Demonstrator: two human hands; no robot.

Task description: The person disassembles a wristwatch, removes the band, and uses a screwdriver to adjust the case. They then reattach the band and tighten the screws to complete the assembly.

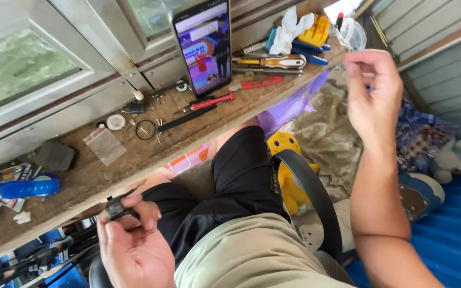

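Note:
My left hand (132,242) is low at the near edge of the wooden bench (81,181), fingers closed around a small dark watch case (116,207) with a thin piece sticking up from it. My right hand (372,93) is raised to the right of the bench, fingers bent and pinched together near the tips; whether anything sits between them is too small to tell. I sit with dark shorts over my knees below the bench.
A phone (204,45) with a lit screen leans against the window frame. Screwdrivers (270,62), a red-handled tool (212,101), a black ring (145,129), a small plastic bag (105,145) and a blue strap (17,188) lie on the bench. Yellow toy (289,176) and cloths on the floor.

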